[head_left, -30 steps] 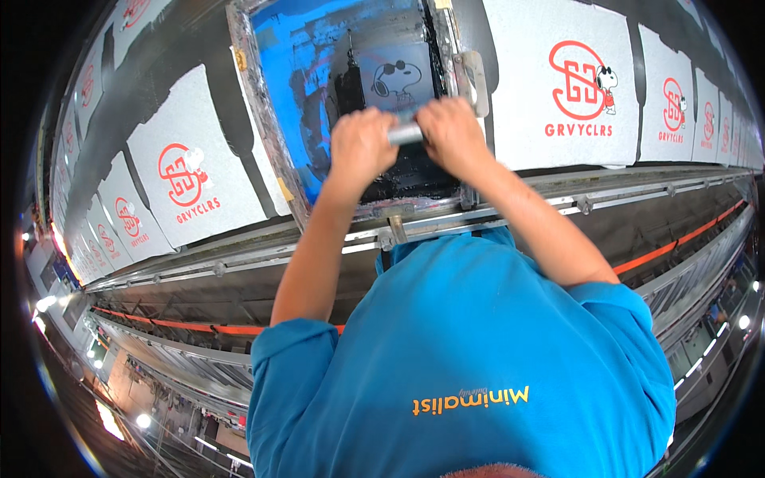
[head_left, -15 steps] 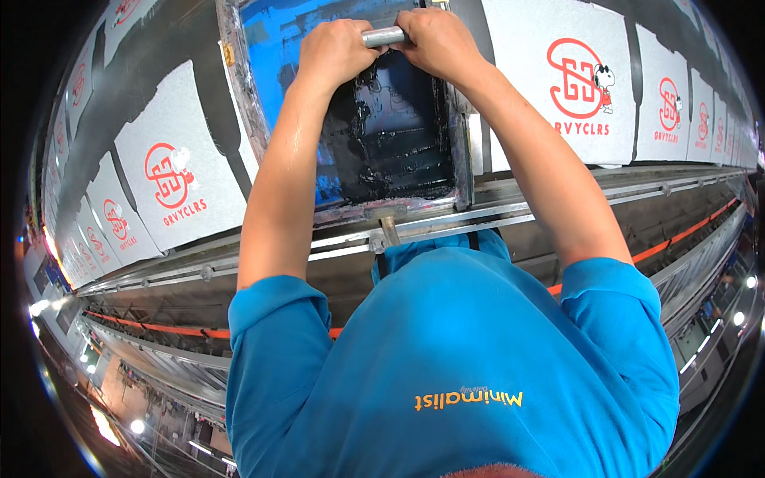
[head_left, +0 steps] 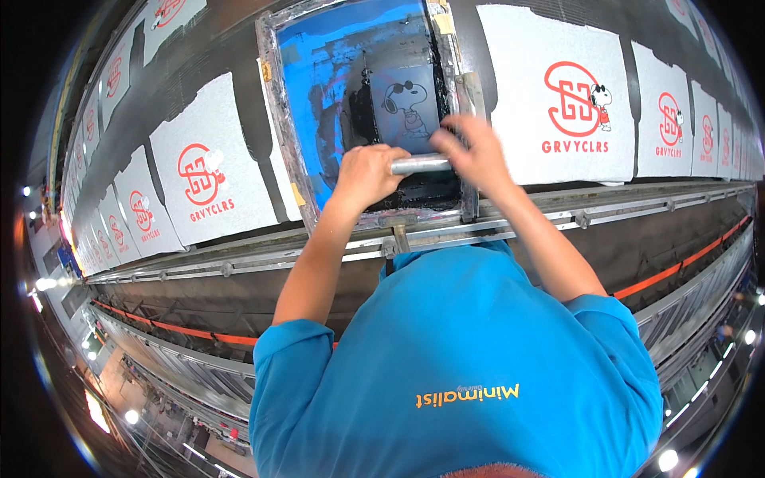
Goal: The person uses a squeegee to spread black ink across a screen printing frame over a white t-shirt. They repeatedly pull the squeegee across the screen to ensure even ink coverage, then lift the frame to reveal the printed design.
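A screen-printing frame (head_left: 268, 72) holds a blue mesh (head_left: 307, 95) smeared with black ink (head_left: 418, 195) around a pale panel showing a cartoon dog (head_left: 405, 103). My left hand (head_left: 368, 174) is closed on the left end of a silver squeegee bar (head_left: 418, 164), lying crosswise over the lower part of the screen. At the bar's right end, my right hand (head_left: 472, 155) has its fingers raised and apart, slightly blurred, beside the frame's right edge.
Rows of white fabric panels (head_left: 556, 159) with red printed designs lie on a long dark printing table (head_left: 486, 64) either side of the frame. A metal rail (head_left: 542, 221) runs along its near edge. An orange strip (head_left: 653, 279) sits below.
The bar and both hands went to the screen's far end half a second ago and have come back toward me, uncovering the cartoon. My right fingers have lifted from the bar.
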A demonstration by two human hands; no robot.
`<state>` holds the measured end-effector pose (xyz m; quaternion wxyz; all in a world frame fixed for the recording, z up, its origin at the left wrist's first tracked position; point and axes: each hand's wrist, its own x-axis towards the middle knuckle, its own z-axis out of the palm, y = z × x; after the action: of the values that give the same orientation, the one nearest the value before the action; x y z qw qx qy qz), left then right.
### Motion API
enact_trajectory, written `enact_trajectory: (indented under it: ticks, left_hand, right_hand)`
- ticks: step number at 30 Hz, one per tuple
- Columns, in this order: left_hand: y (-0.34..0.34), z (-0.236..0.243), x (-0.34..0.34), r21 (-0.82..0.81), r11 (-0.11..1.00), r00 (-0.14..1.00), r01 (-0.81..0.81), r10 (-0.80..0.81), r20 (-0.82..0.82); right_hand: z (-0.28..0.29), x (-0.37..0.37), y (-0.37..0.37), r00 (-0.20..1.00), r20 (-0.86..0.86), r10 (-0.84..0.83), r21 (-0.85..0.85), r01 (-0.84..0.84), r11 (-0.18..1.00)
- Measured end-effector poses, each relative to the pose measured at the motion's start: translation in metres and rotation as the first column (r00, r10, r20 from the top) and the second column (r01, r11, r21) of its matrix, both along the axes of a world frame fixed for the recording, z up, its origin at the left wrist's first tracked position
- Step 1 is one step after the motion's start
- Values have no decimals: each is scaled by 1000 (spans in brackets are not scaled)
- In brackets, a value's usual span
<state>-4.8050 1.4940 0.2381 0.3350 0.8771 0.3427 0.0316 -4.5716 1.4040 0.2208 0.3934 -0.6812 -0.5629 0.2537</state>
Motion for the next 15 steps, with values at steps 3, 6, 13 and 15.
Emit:
enact_trajectory:
  ticks: [3, 6, 13, 15]
  left_hand:
    - [34, 13, 14, 58, 998, 1000, 5, -4, -22]
    - [76, 17, 41, 69, 997, 998, -18, 23, -61]
    - [119, -10, 54, 81, 995, 997, -62, 66, -44]
    - [88, -20, 41, 117, 989, 996, -93, 90, 30]
  right_hand:
    - [-27, 43, 45, 894, 240, -378, 147, 352, 925]
    - [-68, 48, 67, 851, -81, -518, -212, 493, 844]
    - [-55, 33, 71, 794, -146, -590, -325, 525, 787]
    - [-53, 34, 71, 796, -156, -585, -297, 527, 796]
